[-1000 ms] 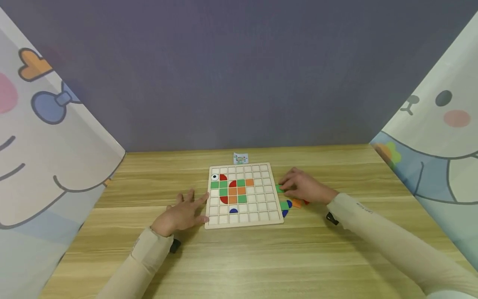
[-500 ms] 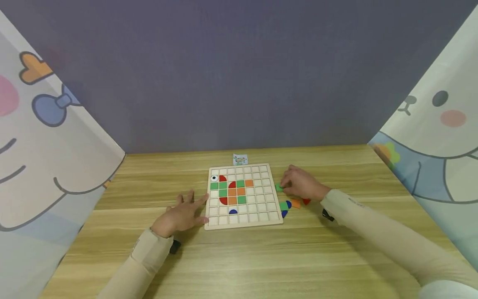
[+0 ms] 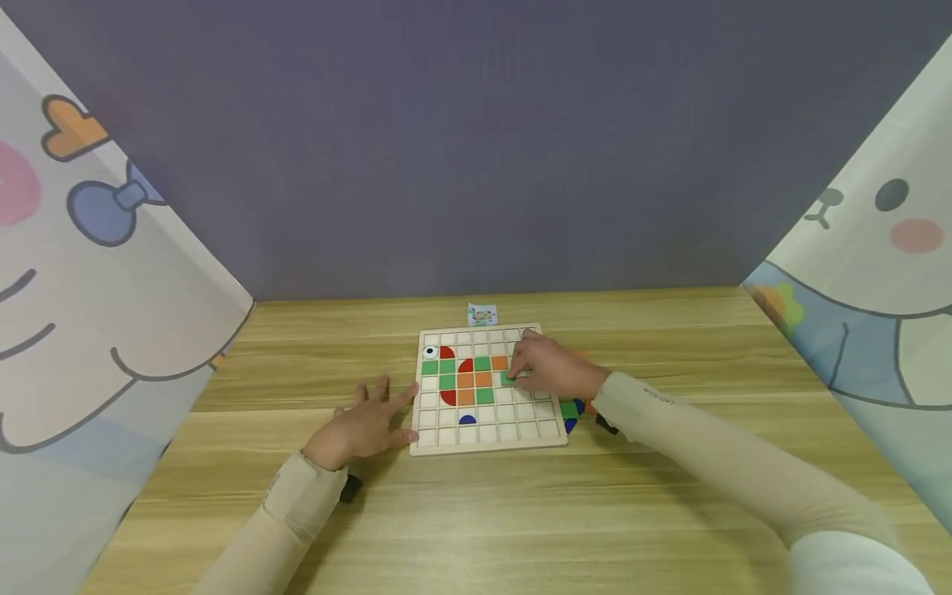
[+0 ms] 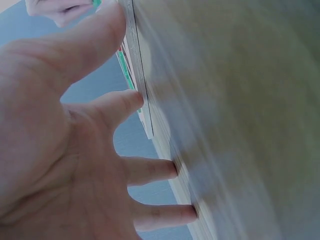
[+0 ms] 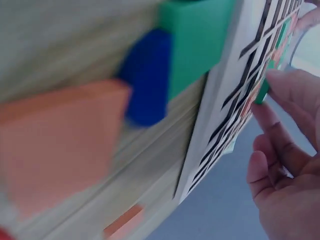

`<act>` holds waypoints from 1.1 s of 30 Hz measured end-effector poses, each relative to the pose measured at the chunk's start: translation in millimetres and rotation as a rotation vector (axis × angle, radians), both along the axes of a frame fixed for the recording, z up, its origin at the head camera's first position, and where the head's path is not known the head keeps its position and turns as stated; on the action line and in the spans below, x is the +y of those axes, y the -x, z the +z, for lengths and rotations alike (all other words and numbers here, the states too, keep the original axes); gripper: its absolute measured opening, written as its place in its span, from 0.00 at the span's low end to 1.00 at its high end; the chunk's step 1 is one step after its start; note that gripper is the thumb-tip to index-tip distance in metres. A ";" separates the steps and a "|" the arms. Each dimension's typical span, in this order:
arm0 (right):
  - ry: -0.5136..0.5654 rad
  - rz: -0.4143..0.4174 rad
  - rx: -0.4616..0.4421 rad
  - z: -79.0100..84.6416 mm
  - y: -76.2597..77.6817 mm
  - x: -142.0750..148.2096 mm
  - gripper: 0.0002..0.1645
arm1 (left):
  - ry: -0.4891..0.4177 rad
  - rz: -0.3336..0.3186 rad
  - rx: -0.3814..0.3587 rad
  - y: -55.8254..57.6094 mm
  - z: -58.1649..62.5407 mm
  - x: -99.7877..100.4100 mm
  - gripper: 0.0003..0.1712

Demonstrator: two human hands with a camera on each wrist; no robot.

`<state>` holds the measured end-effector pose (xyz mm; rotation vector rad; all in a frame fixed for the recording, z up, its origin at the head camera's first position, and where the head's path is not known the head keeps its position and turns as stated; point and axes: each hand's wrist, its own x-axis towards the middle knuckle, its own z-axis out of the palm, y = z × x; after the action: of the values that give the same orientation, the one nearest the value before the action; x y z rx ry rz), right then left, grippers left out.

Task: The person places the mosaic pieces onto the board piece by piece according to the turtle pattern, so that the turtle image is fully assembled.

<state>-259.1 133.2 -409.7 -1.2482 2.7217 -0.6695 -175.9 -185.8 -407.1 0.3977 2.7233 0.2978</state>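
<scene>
A wooden grid board (image 3: 508, 432) lies on the table. On its left part sit several green, orange and red tiles, a round eye tile (image 3: 430, 353) and a blue half-round tile (image 3: 467, 420). My right hand (image 3: 554, 369) is over the board, pinching a green square tile (image 3: 507, 379) between thumb and finger; the right wrist view shows this tile (image 5: 263, 87) at the fingertips. Whether it touches the board is hard to tell. My left hand (image 3: 364, 430) rests with fingers spread; thumb and index finger touch the board's left edge, also visible in the left wrist view.
Loose tiles lie right of the board, partly hidden by the right arm: a green square (image 5: 200, 45), a blue rounded one (image 5: 150, 77) and orange ones (image 5: 60, 145). A small picture card (image 3: 482, 315) lies behind the board. A grey wall (image 3: 491, 165) stands behind the table.
My right hand has picked up the green tile from the table right of the board and carried it left over the grid. The left hand stays in place.
</scene>
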 end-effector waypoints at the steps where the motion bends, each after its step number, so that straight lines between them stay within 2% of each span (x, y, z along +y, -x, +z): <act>1: -0.005 0.004 -0.004 0.4 -0.1 -2.8 0.09 | 0.000 -0.002 0.003 -0.2 0.0 0.2 0.45; 11: -0.039 -0.012 -0.002 -1.7 -3.5 -10.9 0.07 | -0.008 -0.013 0.015 0.2 1.1 2.0 0.45; 17: -0.027 0.024 0.045 -1.4 -10.3 -2.7 0.10 | -0.014 -0.015 0.004 -0.8 -1.2 1.2 0.45; 25: 0.080 -0.034 -0.029 -0.3 -24.6 47.8 0.16 | -0.012 -0.006 0.002 -0.8 -4.9 -0.2 0.45; 29: 0.079 -0.076 -0.048 -3.9 -25.8 76.3 0.19 | -0.012 -0.005 0.007 0.0 -4.1 -2.3 0.45; 33: 0.051 -0.129 -0.051 -7.6 -20.8 96.7 0.22 | -0.022 -0.009 -0.001 0.2 -3.7 -3.8 0.45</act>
<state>-238.3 229.9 -417.3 -1.0564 2.7781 -0.7776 -176.1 -189.6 -410.8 0.4153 2.7191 0.3263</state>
